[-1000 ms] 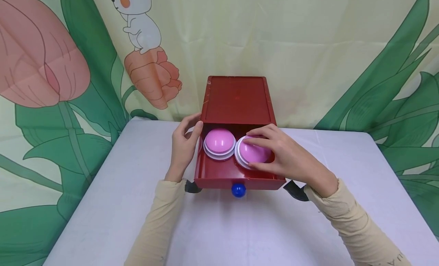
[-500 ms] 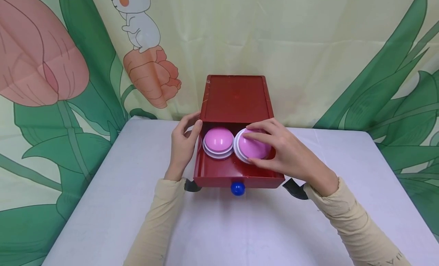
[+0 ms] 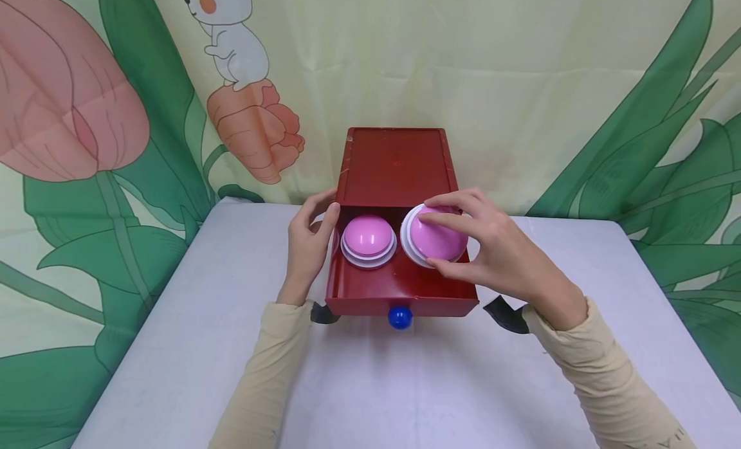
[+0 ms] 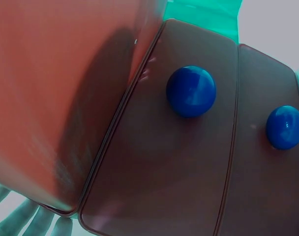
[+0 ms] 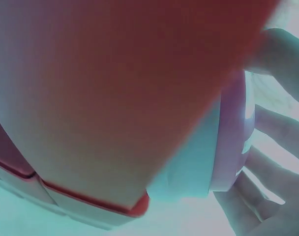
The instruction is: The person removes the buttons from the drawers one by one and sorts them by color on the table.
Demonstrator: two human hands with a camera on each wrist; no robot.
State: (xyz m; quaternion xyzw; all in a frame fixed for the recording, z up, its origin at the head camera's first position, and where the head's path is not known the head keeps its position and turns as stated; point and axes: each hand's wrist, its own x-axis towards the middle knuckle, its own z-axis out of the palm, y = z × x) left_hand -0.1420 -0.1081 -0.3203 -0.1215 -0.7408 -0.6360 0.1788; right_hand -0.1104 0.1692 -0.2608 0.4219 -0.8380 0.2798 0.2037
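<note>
My right hand grips a round, pink-domed push button with a white base, fingers on its far side and thumb on the near side. In the head view it is tilted and overlaps the right side of the pulled-out red drawer. A matching pink-domed push button sits in the drawer's left half. My left hand rests against the left side of the red drawer cabinet, thumb at its front edge. In the right wrist view the fingers reach round the button's pink end.
A blue knob sticks out of the drawer front. Lower drawer fronts carry blue knobs too. The cabinet stands at the back of a white-covered table, close to a printed curtain. Black straps show near the wrists.
My right hand has lifted the right button up and to the right, away from the other button. The left hand stays at the cabinet's side.
</note>
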